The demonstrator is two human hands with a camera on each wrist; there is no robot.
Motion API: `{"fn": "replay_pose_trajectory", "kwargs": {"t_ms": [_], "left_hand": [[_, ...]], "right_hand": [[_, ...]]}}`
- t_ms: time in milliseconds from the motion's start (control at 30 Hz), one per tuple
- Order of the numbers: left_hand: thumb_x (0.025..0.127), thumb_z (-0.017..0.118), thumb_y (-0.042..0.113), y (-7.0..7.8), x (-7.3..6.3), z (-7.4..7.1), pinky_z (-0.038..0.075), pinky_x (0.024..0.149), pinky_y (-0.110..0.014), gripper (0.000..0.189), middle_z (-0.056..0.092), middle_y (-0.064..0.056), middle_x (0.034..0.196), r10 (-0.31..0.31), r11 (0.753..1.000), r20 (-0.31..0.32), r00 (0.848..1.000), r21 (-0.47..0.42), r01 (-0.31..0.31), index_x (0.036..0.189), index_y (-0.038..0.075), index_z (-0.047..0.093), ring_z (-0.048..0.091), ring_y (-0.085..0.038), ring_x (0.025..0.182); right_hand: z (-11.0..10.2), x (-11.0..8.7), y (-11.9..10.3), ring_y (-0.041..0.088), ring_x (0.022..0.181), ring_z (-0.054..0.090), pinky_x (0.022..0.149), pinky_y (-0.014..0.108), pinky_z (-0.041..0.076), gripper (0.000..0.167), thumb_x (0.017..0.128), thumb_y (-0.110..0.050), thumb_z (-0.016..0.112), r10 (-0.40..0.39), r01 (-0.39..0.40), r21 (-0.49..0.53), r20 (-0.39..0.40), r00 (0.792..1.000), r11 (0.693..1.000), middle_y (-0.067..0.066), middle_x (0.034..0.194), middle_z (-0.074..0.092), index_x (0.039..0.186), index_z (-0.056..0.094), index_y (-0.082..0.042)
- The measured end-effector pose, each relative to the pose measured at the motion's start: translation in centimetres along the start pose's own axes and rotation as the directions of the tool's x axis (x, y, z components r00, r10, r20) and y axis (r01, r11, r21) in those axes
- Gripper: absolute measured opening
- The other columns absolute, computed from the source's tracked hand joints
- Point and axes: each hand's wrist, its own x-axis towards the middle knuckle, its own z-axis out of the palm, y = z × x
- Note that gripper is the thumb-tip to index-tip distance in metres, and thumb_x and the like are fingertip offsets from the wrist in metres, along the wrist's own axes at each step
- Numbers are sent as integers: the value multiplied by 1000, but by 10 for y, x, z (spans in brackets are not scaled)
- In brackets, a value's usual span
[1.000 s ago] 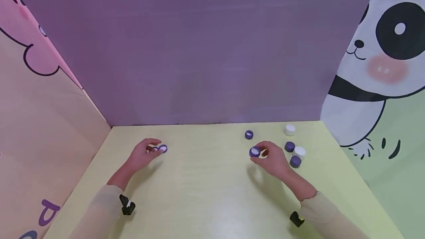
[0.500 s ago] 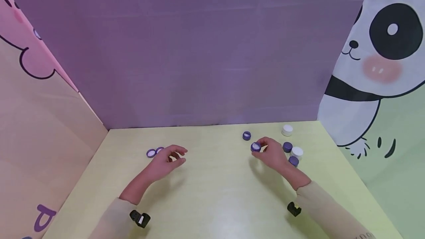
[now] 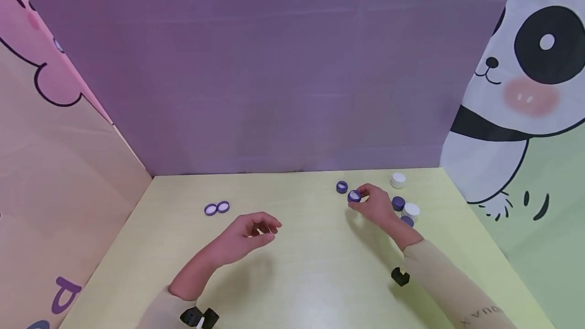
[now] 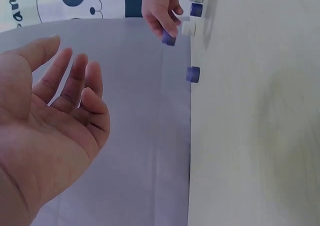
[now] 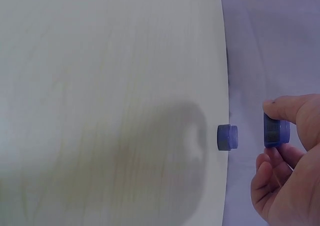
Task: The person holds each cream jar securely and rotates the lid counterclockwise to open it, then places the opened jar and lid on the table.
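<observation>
Between the thumb and fingers of my right hand (image 3: 377, 206) is a small purple jar (image 5: 276, 131) with its narrower neck bare, held above the table. Just beyond it another lidless purple jar (image 3: 342, 187) stands on the table. My left hand (image 3: 249, 236) hovers over the middle of the table, fingers loosely bent, holding nothing; its palm shows in the left wrist view. Two purple lids (image 3: 210, 209) with white insides lie side by side, inner face up, at the left of the table.
Right of my right hand stand several lidded jars: a white jar (image 3: 398, 180) at the back, a purple jar (image 3: 398, 203), another white jar (image 3: 411, 211) and a partly hidden purple one (image 3: 407, 221). A purple backdrop (image 3: 292, 75) rises behind the table (image 3: 301, 278).
My left hand has left the two lids at the left and moved right and toward me. My right hand has carried the purple jar slightly away, closer to the standing open jar.
</observation>
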Motion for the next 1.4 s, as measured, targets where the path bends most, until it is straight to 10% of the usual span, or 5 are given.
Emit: {"fn": "replay_pose_trajectory", "kwargs": {"t_ms": [1400], "left_hand": [[97, 61, 17, -36, -9, 34, 47, 79, -31, 23, 62, -2, 100, -112, 992, 78, 991, -48, 116, 117, 5, 63, 56, -21, 96]], "right_hand": [[19, 49, 16, 29, 91, 56, 79, 38, 48, 44, 79, -21, 78, 240, -237, -40, 92, 966, 971, 16, 104, 62, 112, 61, 3]]}}
